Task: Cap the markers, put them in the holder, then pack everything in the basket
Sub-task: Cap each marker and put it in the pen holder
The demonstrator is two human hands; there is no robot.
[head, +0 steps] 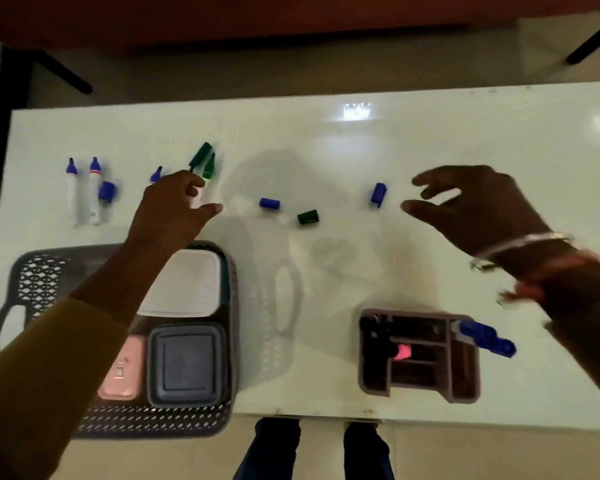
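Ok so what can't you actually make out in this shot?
All in the head view:
- Left hand covers the white barrels of the green markers; its grip is unclear.
- Left forearm hides part of the basket.
- Holder compartments are too dark to read.
- Right hand wrist is motion-blurred.

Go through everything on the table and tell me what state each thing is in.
Two blue markers: uncapped, lying flat.
Green markers: one capped, one uncapped.
Loose caps: lying off the markers.
Holder: upright, one blue marker in it.
Basket: holds closed boxes.
Left hand: gripping a marker.
Right hand: open, empty.
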